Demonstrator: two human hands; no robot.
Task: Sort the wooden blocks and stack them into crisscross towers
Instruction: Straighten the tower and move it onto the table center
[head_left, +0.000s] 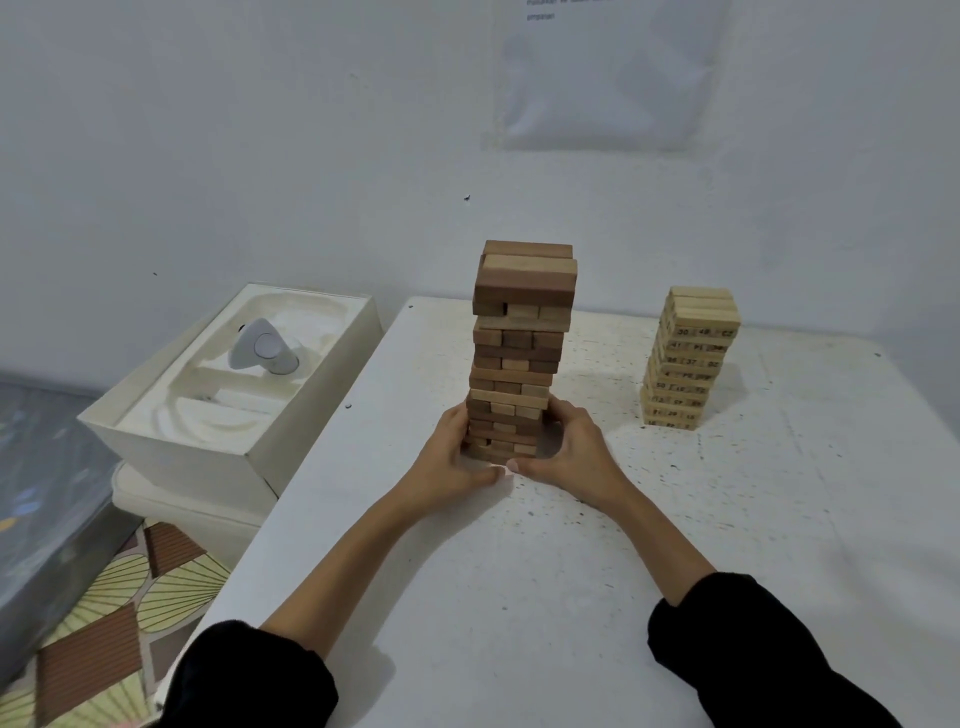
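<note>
Left hand (451, 460) and right hand (574, 449), fingers curled, grip the base of the tall brown wooden crisscross tower (519, 343).

Pale block tower (691, 358) on worktop (519, 571): black numbers on block ends; 30 in top numbered row; 37 lower; 50 below that; 29 near base; rest blurred; wall sheet (608, 78) print too small to read.

Two block towers: one darker tower (519, 353), one pale numbered tower (691, 358). Three block ends across each end-on layer. Two grips: left grip (457, 462), right grip (576, 452). Two black sleeves (249, 680). One counter (519, 597). One open white box (171, 447), one white device (265, 348) inside. One sheet (608, 78) on the wall (260, 130).
</note>
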